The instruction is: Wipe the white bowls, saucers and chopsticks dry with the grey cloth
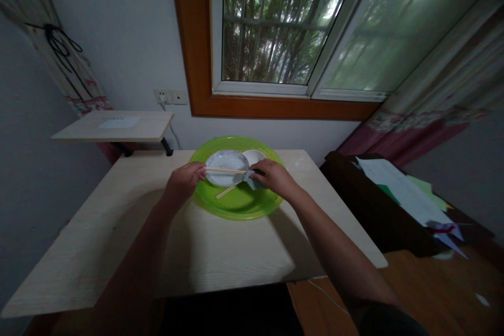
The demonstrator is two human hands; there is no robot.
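Note:
My left hand point(184, 182) is closed on the left end of a light wooden chopstick point(224, 170), held level above a white plate point(226, 158). At the chopstick's other end, my right hand point(275, 176) pinches a greyish cloth point(254, 182) around or against it; which of the two I cannot tell. Another chopstick point(226, 192) lies slanted in the green basin point(238, 212), its upper end hidden near the cloth. Behind the right hand, a small white bowl point(254, 156) shows in part. The plate and bowl sit inside the basin.
The basin rests on a pale wooden table point(236, 257). A small raised shelf point(114, 126) with a paper label stands at the back left. A power socket point(170, 97) with a cable is on the wall. To the right, a dark cabinet point(354, 194) carries papers point(401, 189).

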